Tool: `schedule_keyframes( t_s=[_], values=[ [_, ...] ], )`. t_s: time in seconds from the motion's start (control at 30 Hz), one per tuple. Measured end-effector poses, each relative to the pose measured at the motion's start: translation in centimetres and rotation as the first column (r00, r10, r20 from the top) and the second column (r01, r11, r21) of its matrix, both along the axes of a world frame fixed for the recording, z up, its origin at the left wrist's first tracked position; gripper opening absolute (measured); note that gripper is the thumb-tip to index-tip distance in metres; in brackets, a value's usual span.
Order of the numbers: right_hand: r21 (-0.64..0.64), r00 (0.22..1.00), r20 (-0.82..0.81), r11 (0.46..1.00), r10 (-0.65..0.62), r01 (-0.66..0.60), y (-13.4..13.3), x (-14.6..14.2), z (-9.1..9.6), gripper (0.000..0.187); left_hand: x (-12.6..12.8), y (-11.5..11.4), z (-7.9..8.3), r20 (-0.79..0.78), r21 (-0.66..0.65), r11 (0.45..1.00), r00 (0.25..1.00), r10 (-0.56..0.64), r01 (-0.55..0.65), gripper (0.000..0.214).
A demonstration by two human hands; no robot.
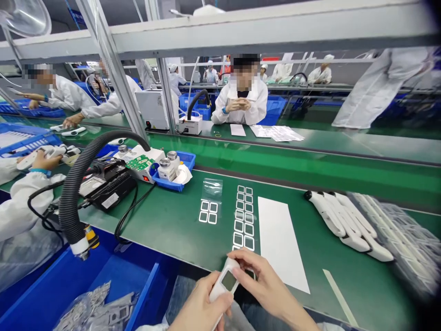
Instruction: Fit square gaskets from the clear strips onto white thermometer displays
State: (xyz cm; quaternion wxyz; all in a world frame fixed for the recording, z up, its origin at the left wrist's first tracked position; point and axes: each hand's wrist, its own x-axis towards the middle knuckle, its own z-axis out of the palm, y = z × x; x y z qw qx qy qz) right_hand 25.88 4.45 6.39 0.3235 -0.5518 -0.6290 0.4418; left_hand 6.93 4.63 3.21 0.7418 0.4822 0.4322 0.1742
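My left hand [201, 305] is closed around a white handheld device [223, 281] with a small grey screen, held at the near edge of the green bench. My right hand [263, 282] rests its fingers on the device's upper end, beside the screen. Just beyond lie two columns of small square lens frames [244, 218] and a group of a few more [208, 212] next to a clear plastic bag [212, 188]. A white paper strip [280, 241] lies to the right of the frames.
A row of white device housings [344, 220] lies at right. A black fume hose [74, 188] arches at left over a soldering station [110, 181] and a blue tray [174, 172] of small bottles. Blue bins [86, 285] sit below the bench. Other workers sit left and across.
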Motion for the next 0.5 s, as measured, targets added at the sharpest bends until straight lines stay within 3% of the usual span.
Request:
schedule_keyframes(
  t_s=[0.17,0.3,0.33,0.4,0.43,0.5],
  values=[
    [0.046,0.922,0.302,0.962,0.244,-0.269,0.8,2.9,2.7,0.037,-0.6,4.2,1.4,-0.081,0.053,0.966,0.966,-0.248,0.252,0.028],
    [0.200,0.831,0.511,0.910,0.220,-0.364,1.4,4.3,4.5,0.036,0.4,7.5,3.4,-0.119,0.194,0.924,0.943,-0.310,0.329,0.025],
    [0.243,0.824,0.533,0.898,0.194,-0.368,1.8,4.6,4.7,0.034,0.6,8.7,3.6,-0.103,0.247,0.921,0.953,-0.284,0.301,0.023],
    [0.323,0.831,0.541,0.881,0.129,-0.346,3.4,5.7,4.6,0.027,0.7,11.7,3.5,-0.047,0.357,0.925,0.992,-0.118,0.128,0.030],
    [0.356,0.846,0.527,0.882,0.083,-0.308,4.6,6.6,4.3,0.023,0.6,13.5,3.0,-0.013,0.402,0.915,1.000,0.015,-0.009,0.038],
    [0.392,0.878,0.472,0.911,-0.080,-0.127,8.1,9.3,3.5,0.018,0.3,17.2,1.6,-0.009,0.470,0.843,0.953,0.303,-0.264,0.051]
  ],
)
